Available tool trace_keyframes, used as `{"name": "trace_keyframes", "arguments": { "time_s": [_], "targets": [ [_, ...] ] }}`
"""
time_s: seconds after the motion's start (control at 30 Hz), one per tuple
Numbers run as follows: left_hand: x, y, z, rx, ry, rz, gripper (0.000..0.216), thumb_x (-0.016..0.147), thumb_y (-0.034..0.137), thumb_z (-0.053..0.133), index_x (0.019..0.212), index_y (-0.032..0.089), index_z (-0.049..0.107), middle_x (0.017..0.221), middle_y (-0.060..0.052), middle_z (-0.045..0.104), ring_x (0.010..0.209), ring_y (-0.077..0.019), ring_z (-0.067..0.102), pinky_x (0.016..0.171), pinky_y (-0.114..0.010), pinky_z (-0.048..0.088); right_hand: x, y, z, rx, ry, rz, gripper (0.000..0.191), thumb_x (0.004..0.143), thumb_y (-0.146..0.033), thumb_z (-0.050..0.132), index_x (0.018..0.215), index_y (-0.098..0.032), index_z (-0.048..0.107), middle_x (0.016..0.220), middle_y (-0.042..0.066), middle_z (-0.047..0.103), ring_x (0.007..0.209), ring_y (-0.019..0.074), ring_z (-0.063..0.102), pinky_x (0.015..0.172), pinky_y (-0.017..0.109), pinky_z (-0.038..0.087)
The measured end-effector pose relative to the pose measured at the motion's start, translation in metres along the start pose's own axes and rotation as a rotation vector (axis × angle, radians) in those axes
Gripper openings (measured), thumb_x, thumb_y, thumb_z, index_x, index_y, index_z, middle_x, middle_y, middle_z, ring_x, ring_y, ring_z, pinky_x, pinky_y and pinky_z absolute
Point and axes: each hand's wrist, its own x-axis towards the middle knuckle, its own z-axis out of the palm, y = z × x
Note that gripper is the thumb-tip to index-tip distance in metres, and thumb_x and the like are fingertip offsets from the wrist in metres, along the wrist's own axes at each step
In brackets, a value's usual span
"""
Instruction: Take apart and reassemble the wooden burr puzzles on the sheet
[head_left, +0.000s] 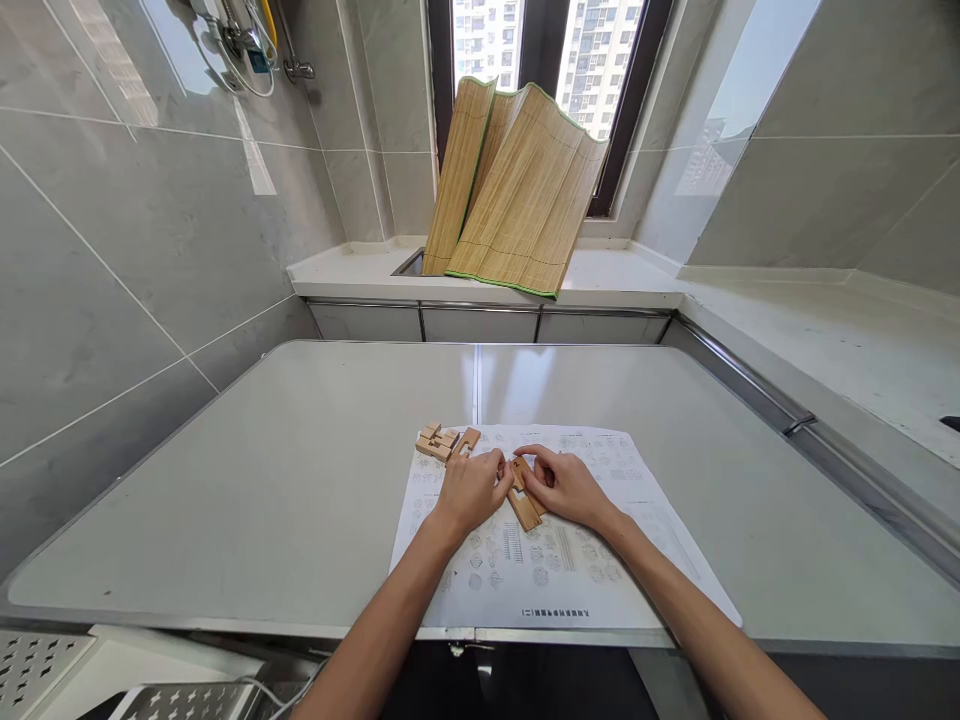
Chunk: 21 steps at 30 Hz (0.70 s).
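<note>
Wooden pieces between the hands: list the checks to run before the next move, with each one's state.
1. Right hand at the wooden pieces: ok, its fingers are at their far end.
2. Firm hold by the left hand: cannot tell, its grip is hidden.
3. Pieces fully joined: cannot tell, fingers cover part of them.
4. Printed sheet under the work: ok, spread on the table.
5. Sheet readable from the person's side: not ok, the heading at its near edge appears upside down.
6. Other wooden parts on the table: ok, beyond the left hand.
</note>
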Motion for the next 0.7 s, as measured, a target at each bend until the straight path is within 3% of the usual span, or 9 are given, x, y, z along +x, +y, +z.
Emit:
{"name": "trace_keyframes", "arguments": {
  "time_s": [0.2, 0.4, 0.6, 0.7],
  "targets": [
    [0.0, 0.001, -0.002, -0.001, -0.029, -0.008, 0.026, 0.099, 0.029, 0.044, 0.08, 0.021, 0.061, 0.067, -0.004, 0.07, 0.058, -0.0214, 0.062, 0.057, -0.033, 0.031, 0.0, 0.001, 0.0, -0.069, -0.002, -0.003, 0.028, 0.094, -0.031, 0.055, 0.118, -0.025, 0.067, 0.061, -0.006, 0.06, 0.056, 0.0152, 0.059, 0.061, 0.027, 0.041],
    [-0.003, 0.003, -0.007, -0.067, -0.034, 0.016, 0.02, 0.098, 0.037, 0.048, 0.101, 0.022, 0.061, 0.069, -0.002, 0.072, 0.062, -0.0238, 0.065, 0.061, -0.034, 0.037, -0.001, 0.0, -0.002, -0.062, -0.009, 0.001, 0.029, 0.095, -0.034, 0.054, 0.119, -0.025, 0.067, 0.061, -0.006, 0.061, 0.056, 0.015, 0.06, 0.061, 0.027, 0.042],
    [-0.007, 0.002, -0.012, -0.163, -0.06, 0.052, 0.048, 0.079, 0.047, 0.07, 0.118, 0.023, 0.054, 0.062, 0.002, 0.066, 0.058, -0.026, 0.063, 0.063, -0.036, 0.041, -0.001, 0.001, -0.002, -0.084, -0.005, 0.004, 0.029, 0.093, -0.031, 0.054, 0.119, -0.025, 0.066, 0.061, -0.006, 0.061, 0.057, 0.0161, 0.06, 0.062, 0.027, 0.041],
    [-0.007, 0.002, -0.014, -0.204, -0.067, 0.044, 0.046, 0.079, 0.042, 0.069, 0.118, 0.024, 0.052, 0.064, 0.002, 0.066, 0.058, -0.0249, 0.063, 0.061, -0.035, 0.041, -0.001, 0.002, -0.002, -0.099, 0.009, 0.017, 0.029, 0.092, -0.031, 0.054, 0.118, -0.025, 0.066, 0.06, -0.006, 0.061, 0.057, 0.0165, 0.06, 0.061, 0.027, 0.041]
  ]
}}
